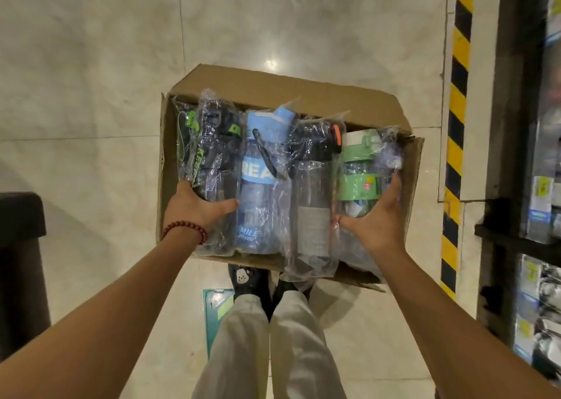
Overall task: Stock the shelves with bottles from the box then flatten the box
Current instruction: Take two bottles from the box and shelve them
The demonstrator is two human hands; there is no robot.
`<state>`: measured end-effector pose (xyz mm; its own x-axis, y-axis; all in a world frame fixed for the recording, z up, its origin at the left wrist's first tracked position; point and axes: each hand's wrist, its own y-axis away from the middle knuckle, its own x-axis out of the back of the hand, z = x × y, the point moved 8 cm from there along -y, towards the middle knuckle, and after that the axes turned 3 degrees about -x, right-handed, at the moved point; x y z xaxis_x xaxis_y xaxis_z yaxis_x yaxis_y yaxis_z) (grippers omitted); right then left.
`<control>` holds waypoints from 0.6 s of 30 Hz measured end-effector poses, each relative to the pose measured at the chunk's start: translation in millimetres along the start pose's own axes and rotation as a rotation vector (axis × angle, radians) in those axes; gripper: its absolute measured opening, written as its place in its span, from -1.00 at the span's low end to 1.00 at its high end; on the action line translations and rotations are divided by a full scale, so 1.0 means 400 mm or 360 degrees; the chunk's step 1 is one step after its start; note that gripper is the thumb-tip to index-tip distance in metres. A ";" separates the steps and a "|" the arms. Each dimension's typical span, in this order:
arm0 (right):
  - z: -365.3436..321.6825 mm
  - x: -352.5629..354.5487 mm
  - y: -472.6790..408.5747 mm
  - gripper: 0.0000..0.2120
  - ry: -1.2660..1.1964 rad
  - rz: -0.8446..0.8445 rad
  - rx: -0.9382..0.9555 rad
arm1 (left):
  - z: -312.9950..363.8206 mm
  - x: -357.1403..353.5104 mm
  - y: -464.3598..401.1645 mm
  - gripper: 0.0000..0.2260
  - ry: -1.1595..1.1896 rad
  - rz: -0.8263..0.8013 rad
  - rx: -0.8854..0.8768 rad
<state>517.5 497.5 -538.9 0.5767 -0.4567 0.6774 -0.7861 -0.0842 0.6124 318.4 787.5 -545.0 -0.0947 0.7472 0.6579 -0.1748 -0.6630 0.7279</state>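
An open cardboard box [273,86] sits on the floor in front of my feet, with several plastic-wrapped bottles lying across its top. My left hand [197,206], with a red bead bracelet on the wrist, grips the black-and-green bottle [212,143] at the left end. Beside it lie a blue bottle [258,192] and a dark bottle with an orange clip [314,195]. My right hand [379,216] curls round the green bottle [358,168] at the right end. The row of bottles is held between both hands.
Shelves [534,155] stacked with packaged goods stand at the right, behind a yellow-and-black striped strip [458,125]. A dark bin or stool [21,247] stands at the left. A green floor sticker [217,307] lies beside my feet. The floor is pale tile.
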 end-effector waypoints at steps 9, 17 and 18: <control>-0.014 0.045 -0.015 -0.24 -0.0094 -0.0345 -0.0065 | -0.006 0.020 0.037 -0.05 0.0200 -0.0141 -0.0001; 0.026 0.118 0.048 -0.42 -0.0527 -0.0302 -0.0302 | 0.017 0.063 0.147 -0.15 0.0644 -0.0129 -0.0012; 0.032 0.130 0.059 -0.44 -0.0592 -0.0267 -0.0340 | 0.027 0.071 0.164 -0.11 0.0679 -0.0146 -0.0035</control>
<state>526.1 460.3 -494.4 0.5424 -0.7424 0.3933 -0.6026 -0.0175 0.7979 315.0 764.9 -476.6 -0.4735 0.7582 0.4482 -0.2217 -0.5951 0.7725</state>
